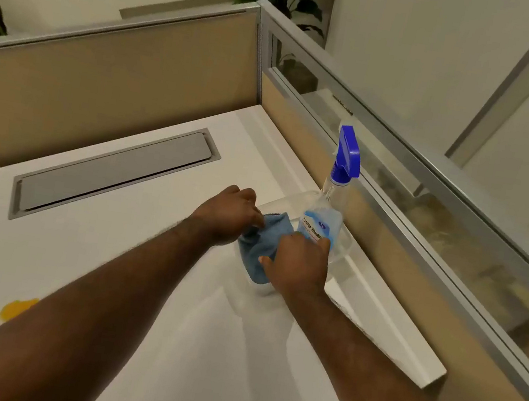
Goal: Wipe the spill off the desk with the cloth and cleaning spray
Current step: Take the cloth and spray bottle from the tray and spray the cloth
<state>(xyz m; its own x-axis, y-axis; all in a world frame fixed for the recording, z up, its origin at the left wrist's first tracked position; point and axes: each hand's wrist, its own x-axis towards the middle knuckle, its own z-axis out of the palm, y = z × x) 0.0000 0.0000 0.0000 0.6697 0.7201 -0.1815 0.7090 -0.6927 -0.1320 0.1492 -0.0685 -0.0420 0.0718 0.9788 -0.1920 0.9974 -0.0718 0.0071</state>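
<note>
A blue cloth [258, 251] lies bunched in a clear plastic tub [343, 247] on the white desk [156, 218], near its right side. My left hand [233, 216] pinches the cloth's upper edge. My right hand [298, 264] lies over the cloth's right part, thumb on the fabric and fingertips against the foot of the spray bottle [345, 164]. That bottle is clear with a blue trigger head and stands upright in the same tub. The right hand's grip is hidden. A yellow spill [17, 308] spots the desk at the lower left, partly behind my left forearm.
A grey cable hatch [115, 169] is set into the desk at the back. Tan partition walls [102, 77] with metal and glass rails close off the back and right sides. A white ledge [386, 316] runs along the right wall. Plants stand beyond the partitions.
</note>
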